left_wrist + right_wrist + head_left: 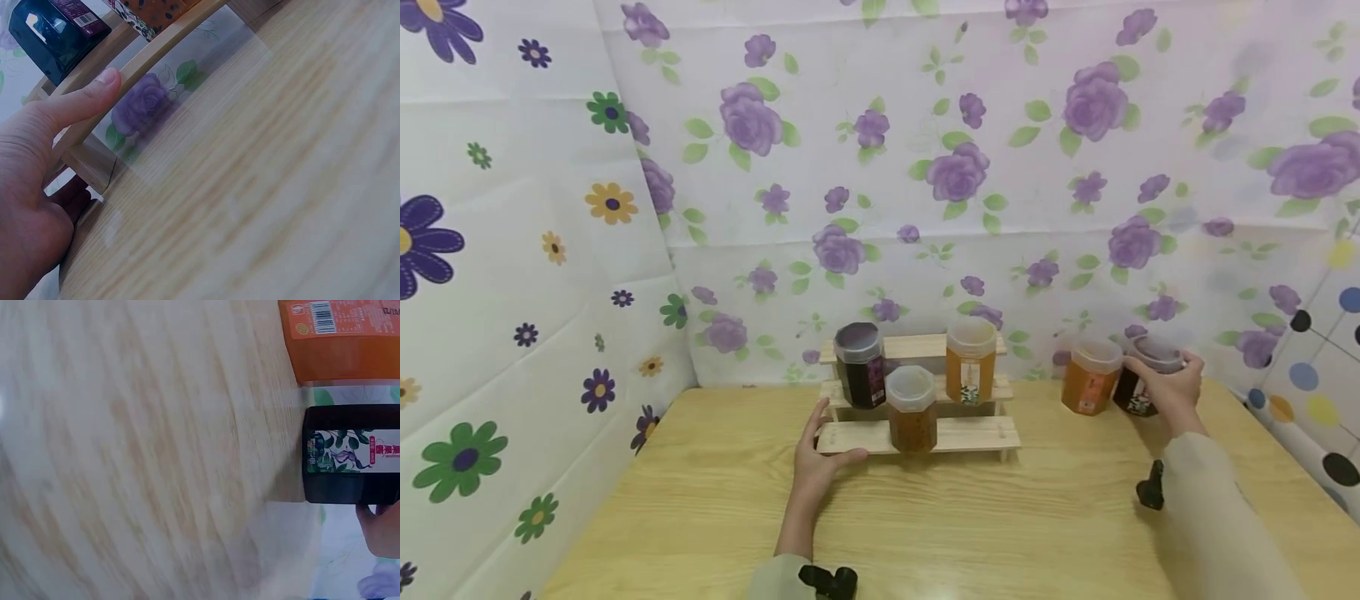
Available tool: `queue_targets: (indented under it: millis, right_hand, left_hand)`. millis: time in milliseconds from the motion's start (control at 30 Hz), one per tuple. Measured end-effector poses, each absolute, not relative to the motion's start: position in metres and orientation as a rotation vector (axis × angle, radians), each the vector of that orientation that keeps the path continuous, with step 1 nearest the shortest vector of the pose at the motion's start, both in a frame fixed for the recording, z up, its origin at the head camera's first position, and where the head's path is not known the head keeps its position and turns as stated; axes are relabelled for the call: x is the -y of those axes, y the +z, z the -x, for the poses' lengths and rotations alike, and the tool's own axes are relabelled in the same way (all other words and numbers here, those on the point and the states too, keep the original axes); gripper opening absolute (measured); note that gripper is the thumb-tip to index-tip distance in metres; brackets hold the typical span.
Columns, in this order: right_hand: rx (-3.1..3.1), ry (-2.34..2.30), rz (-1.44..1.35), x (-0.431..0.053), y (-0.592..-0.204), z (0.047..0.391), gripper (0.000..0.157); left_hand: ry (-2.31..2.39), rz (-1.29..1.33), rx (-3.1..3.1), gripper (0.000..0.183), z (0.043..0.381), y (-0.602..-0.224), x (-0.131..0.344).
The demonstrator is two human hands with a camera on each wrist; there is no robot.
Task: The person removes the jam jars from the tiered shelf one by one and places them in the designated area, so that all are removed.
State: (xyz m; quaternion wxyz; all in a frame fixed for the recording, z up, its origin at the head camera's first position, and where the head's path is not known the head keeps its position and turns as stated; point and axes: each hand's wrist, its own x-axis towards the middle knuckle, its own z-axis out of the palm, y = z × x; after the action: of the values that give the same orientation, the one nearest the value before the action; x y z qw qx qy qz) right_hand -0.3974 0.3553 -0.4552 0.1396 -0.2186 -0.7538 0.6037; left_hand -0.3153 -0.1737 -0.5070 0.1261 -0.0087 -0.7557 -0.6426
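A three-step wooden rack (850, 437) stands against the back cloth. My left hand (817, 463) grips the left end of its lowest step; in the left wrist view the thumb (94, 94) lies along the step's front edge and the other fingers are partly hidden behind the end. On the rack are a dark jar (861, 367) at left, an amber jar (913, 417) on the lowest step and an orange jar (972, 362) at right. Off to the right, my right hand (1174, 392) holds another dark jar (350, 453) with a plant-printed label, its fingers around the upper part.
Close to the left of the held jar, an orange jar (1088, 379) with an orange label stands on the wood-grain table (970, 525). Flowered cloth (880, 167) hangs behind the rack, with another patterned sheet (512, 292) on the left and a dotted one (1311, 367) on the right.
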Motion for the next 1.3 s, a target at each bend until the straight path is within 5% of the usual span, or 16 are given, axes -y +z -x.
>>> queue_targets:
  millis: [533,767,1300]
  right_hand:
    - [2.17,1.727,0.432,-0.348,-0.408,0.383,0.097]
    - [2.047,1.612,0.385,-0.293,-0.372,0.37,0.073]
    - [2.232,1.793,-0.326,-0.156,-0.39,0.353,0.073]
  left_hand:
    - [-1.886,0.007,2.192,0.101,0.305,-0.488,0.168]
    - [-1.853,0.006,2.195,0.103,0.319,-0.508,0.174]
    - [-1.829,0.024,2.215,0.101,0.299,-0.48,0.167]
